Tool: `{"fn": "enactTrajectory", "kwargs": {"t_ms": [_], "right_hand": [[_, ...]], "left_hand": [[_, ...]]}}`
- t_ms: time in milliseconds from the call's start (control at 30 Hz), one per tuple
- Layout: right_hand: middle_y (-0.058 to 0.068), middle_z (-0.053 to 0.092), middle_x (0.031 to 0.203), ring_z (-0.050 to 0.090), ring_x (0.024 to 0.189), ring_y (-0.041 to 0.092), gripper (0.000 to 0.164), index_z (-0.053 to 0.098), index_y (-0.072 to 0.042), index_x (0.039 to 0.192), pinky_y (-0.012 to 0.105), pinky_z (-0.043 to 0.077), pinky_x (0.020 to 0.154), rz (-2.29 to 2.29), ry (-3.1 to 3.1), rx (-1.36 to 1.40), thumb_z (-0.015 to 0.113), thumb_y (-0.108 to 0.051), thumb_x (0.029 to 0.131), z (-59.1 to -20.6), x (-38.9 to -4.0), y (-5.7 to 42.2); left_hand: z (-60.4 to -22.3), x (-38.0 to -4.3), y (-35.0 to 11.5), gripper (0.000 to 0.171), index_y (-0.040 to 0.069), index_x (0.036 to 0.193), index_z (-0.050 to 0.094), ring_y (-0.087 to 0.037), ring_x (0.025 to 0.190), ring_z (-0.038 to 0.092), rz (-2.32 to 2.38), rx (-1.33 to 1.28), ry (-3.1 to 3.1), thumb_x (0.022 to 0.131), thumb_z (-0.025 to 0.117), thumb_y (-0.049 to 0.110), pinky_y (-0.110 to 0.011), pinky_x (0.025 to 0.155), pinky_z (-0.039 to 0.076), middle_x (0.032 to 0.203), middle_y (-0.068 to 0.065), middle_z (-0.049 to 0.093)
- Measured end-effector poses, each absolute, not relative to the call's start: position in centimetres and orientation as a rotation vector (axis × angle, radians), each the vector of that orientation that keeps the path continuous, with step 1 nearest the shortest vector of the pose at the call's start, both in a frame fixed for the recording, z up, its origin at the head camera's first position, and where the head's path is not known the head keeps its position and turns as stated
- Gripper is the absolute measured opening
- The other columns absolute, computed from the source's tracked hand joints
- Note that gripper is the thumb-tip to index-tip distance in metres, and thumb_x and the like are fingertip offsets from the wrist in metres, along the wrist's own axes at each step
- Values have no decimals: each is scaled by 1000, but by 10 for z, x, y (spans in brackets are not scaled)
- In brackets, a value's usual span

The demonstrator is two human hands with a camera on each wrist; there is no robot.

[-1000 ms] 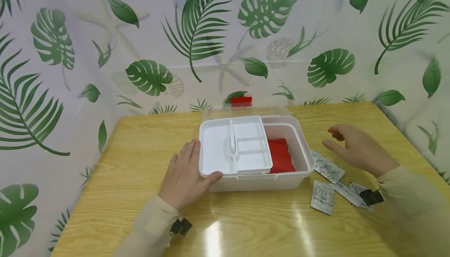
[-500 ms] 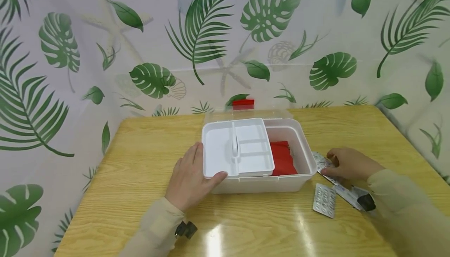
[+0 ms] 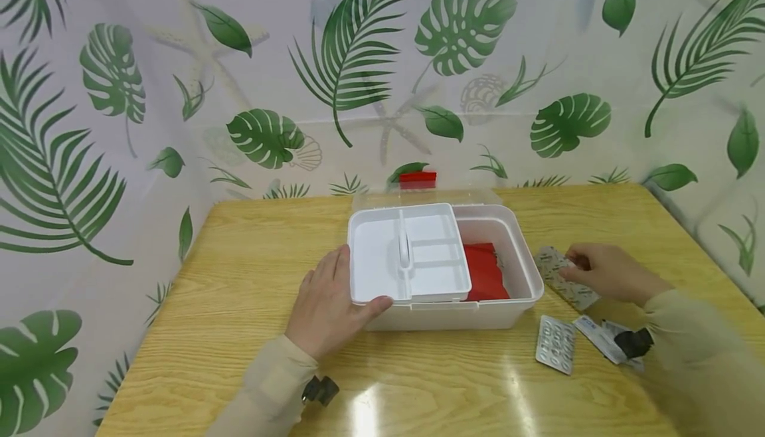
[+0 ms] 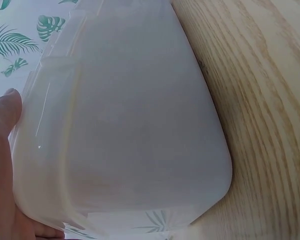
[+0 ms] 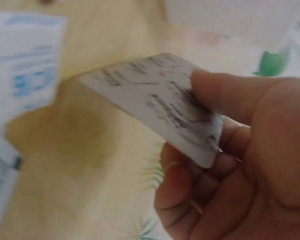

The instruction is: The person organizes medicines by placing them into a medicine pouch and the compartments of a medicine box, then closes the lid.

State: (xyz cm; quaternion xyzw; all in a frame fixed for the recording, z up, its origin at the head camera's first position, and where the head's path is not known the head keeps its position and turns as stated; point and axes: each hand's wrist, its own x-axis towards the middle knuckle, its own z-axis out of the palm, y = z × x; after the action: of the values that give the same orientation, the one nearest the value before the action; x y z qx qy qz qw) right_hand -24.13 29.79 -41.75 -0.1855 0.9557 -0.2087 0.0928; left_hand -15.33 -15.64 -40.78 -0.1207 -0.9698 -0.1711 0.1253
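Observation:
My right hand (image 3: pixel 615 272) pinches a blister pack (image 5: pixel 150 95) between thumb and curled fingers, its printed foil side showing in the right wrist view. In the head view this blister pack (image 3: pixel 558 276) is held low over the table, right of the white box (image 3: pixel 442 318). My left hand (image 3: pixel 325 304) rests on the box's left front corner, thumb along the front rim and fingers along the left side. A white divided tray (image 3: pixel 376 251) with a middle handle sits in the left part of the box. Beside it, a red packet (image 3: pixel 484 271) lies inside.
Another blister pack (image 3: pixel 556 344) lies on the wooden table (image 3: pixel 263 224) near the box's right front. A white and blue packet (image 3: pixel 597 337) lies to its right, partly under my right wrist. The clear lid (image 3: pixel 430 196), with a red latch (image 3: pixel 418 179), stands open behind the box.
My right hand has come down to the blister pack and taken hold of it. The pack now shows its printed side instead of the silvery one. My left hand stays on the box.

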Motion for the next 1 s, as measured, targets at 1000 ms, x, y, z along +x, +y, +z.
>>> {"fn": "enactTrajectory", "kwargs": {"t_ms": [1000], "right_hand": [[17,58,99,58,80,20,44,45,1,127,25,53,67,-1477,2595,-521,66,-13,91,-273,-211,131]], "left_hand": [[-406,-153,-158,114,-8,145,30,-35,125,47,-474,-364,-2821,77,47,81,-54,98,39,138,-21,47]]}}
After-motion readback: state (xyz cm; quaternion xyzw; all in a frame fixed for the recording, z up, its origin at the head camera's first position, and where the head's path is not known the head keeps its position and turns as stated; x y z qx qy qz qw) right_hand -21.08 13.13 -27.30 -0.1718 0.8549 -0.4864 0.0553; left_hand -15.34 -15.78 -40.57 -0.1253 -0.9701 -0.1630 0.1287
